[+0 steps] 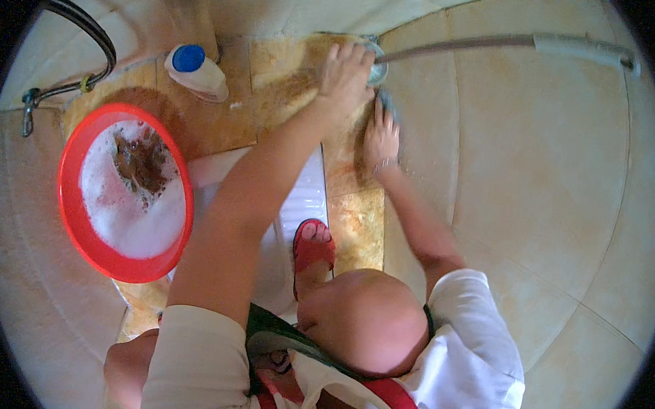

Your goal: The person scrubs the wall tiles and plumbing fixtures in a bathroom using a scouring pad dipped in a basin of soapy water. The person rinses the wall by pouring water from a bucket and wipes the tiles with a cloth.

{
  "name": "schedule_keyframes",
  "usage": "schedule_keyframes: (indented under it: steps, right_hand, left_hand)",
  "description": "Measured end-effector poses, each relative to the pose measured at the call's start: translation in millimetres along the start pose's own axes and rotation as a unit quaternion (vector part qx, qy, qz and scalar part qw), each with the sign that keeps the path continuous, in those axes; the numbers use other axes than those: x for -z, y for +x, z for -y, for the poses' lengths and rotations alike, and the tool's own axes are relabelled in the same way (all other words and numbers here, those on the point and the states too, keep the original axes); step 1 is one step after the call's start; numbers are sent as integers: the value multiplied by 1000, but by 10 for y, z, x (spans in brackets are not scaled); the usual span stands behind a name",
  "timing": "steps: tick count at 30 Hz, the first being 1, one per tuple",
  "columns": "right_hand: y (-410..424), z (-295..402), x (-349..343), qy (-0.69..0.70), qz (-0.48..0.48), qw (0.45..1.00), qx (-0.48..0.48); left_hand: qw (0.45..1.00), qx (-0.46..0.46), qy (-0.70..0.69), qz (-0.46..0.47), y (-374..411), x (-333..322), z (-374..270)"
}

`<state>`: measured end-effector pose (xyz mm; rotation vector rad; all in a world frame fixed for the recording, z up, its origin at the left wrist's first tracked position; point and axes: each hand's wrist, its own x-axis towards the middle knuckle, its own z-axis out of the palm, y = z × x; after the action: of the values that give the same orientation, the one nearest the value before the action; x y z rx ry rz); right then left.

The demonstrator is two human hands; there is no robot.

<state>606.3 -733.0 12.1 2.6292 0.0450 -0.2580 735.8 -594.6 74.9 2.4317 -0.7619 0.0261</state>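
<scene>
My left hand (345, 72) reaches into the far floor corner and grips the rim of a small round pale cup (378, 68). Out of that cup rises a long-handled tool (458, 49), leaning right along the tiled wall; its lower end is hidden. Close by, my right hand (384, 138), a bracelet at its wrist, presses a grey-green scrubbing pad (387, 103) to the floor at the wall's foot. The pad is partly covered by the fingers and blurred.
A red plastic basin (67, 191) of suds, with a brown clump in it, stands left. Behind it are a blue-capped white bottle (201, 75) and a wall tap (29, 112) with a black hose. A white squat toilet (305, 198) lies below my arms, my red slipper (314, 248) beside it.
</scene>
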Motion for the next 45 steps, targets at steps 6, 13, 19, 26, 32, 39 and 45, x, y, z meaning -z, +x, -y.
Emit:
schedule_keyframes:
  steps: [6,13,19,26,32,39,45]
  right_hand:
    - [1107,-417,484,-140,-21,989,50]
    - [184,-369,420,-319,189,897,242]
    - [1220,-906,1074,-308,-75,934,167]
    - [-737,-1061,-40,-212,168,848,456]
    - [881,-1487,1659,-252,-102,945,183]
    - [-472,-917,364,-290,229,841,394]
    - [686,-1844,1701,-222,-138,958,120]
  left_hand:
    - [984,2,-33,-173,-106,74,275]
    - [973,29,-203,-107,-1231,-74,-34]
    - [943,-8,-334,2,-1652,-145,-340]
    - [959,-28,-278,39,-1775,132,-235]
    - [951,-10,-309,34,-1689,117,-321]
    - [947,3,-312,76,-1562,307,-333]
    - [927,36,-373,37,-1392,259,-411]
